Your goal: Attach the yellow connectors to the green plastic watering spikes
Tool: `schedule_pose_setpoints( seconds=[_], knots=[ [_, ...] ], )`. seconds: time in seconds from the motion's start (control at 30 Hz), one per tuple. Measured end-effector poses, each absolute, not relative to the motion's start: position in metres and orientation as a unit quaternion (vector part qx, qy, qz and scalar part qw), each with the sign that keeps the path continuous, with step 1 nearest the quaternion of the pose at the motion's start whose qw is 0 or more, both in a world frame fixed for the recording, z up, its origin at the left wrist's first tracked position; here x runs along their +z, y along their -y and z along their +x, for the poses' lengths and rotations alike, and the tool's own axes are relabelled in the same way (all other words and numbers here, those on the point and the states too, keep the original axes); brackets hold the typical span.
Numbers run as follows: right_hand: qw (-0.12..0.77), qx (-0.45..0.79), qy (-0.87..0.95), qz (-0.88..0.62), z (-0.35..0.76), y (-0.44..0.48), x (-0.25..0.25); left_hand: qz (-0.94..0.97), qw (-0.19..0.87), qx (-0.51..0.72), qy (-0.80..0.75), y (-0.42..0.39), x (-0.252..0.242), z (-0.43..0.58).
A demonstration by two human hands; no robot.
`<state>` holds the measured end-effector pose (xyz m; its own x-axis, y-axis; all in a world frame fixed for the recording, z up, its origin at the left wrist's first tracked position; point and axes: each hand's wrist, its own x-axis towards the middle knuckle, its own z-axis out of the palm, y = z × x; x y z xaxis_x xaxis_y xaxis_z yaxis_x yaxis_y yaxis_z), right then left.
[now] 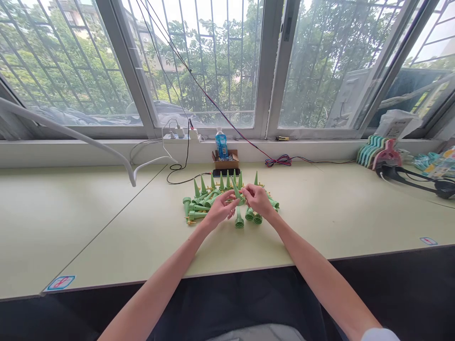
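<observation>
Between my hands a green plastic cone [235, 188] with a pointed tip stands nearly upright, leaning a little left. My left hand [223, 208] holds it near its wide lower end. With fingers pinched, my right hand [256, 196] is at the cone's right side, on a small yellowish piece [242, 190] that is mostly hidden. Around and behind the hands lie several more green cones [199, 207] on their sides. A row of upright ones [221, 181] stands at the back, some with small yellow parts. One lying cone [239, 221] shows its open round base towards me.
Behind the cones lies a dark phone [226, 173] on a cable, before a small cardboard box [227, 161] with a blue-labelled bottle [222, 144]. A white cable [106, 137] arches at left. Bundled wires [279, 161], hangers [377, 151] and a black headset [412, 177] are at right.
</observation>
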<state>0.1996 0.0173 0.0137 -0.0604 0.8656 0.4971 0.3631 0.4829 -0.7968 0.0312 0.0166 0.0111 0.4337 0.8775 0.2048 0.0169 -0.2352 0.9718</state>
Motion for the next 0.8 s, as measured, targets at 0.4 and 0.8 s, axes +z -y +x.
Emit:
schedule_pose_setpoints(
  seconds=[0.4,0.8],
  knots=[
    [0.520,0.233,0.688,-0.450,0.199,-0.020,0.010,0.756,0.313,0.468,-0.334,-0.023,0.002,0.034],
    [0.534,0.232,0.678,-0.448,0.199,-0.019,0.010,0.631,0.438,0.520,-0.374,-0.020,0.013,0.036]
  ],
)
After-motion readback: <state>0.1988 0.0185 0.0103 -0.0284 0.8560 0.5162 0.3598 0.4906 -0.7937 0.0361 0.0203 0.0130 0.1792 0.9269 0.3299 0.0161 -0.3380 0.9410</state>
